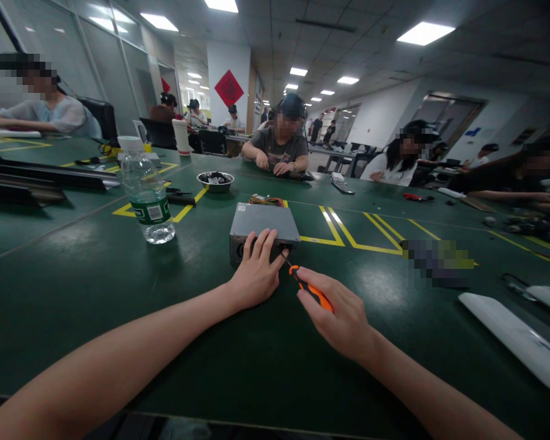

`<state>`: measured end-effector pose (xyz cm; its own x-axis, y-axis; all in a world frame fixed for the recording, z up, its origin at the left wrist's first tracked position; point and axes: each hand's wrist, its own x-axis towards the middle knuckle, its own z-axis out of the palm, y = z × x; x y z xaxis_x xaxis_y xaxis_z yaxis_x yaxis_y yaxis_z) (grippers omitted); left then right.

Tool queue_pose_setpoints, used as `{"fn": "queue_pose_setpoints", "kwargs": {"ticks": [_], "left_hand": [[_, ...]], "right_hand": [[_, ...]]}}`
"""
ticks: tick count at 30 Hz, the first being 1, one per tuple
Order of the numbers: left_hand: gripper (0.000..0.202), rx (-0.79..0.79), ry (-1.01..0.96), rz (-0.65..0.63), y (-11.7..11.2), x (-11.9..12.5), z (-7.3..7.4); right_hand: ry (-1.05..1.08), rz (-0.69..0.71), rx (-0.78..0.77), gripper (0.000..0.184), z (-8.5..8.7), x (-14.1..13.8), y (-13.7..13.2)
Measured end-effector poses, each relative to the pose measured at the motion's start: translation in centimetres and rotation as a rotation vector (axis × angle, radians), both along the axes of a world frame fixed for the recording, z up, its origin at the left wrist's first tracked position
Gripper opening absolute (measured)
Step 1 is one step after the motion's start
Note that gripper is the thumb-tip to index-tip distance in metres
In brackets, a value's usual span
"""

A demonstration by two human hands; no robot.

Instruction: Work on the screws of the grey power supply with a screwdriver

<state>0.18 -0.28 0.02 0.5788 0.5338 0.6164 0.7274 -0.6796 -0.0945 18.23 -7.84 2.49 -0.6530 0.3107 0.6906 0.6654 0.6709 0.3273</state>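
Note:
A grey metal computer power supply (pixel 266 221) lies on the green table, its bundle of coloured wires (pixel 266 200) at the far side. My left hand (pixel 259 272) grips its near edge, fingers spread over the top and thumb by the front face. In my right hand (pixel 337 311) is a screwdriver (pixel 312 289) with an orange and black handle. Its thin shaft points up and left at the right part of the front face, close to my left thumb. The exact spot where the tip touches is hidden.
A clear water bottle (pixel 149 205) stands left of the power supply. Behind is a metal bowl (pixel 215 181) of small parts. Dark metal strips (pixel 50 177) lie far left, a white casing (pixel 513 339) at right. Yellow tape (pixel 334 229) marks the table. Several people sit around it.

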Motion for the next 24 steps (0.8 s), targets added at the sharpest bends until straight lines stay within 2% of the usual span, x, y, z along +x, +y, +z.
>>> {"fn": "queue_pose_setpoints", "kwargs": {"ticks": [5,12,17,21,24], "left_hand": [[0.044,0.018,0.003,0.014,0.0,0.1,-0.1],[0.044,0.05,0.026,0.022,0.4,0.1,-0.5],[0.042,0.081,0.037,0.019,0.7,-0.1,-0.8],[0.043,0.05,0.043,0.021,0.4,-0.1,-0.6],[0.044,0.034,0.049,0.028,0.3,-0.1,-0.5]], "right_hand": [[-0.016,-0.025,0.081,0.018,0.8,-0.7,-0.4],[-0.097,-0.092,0.032,0.029,1.2,-2.1,-1.1],[-0.21,-0.135,0.065,0.022,2.6,-3.9,-2.1],[-0.179,-0.285,0.072,0.01,3.4,-4.5,-2.4],[-0.14,-0.376,-0.004,0.017,3.4,-4.7,-2.6]]}}
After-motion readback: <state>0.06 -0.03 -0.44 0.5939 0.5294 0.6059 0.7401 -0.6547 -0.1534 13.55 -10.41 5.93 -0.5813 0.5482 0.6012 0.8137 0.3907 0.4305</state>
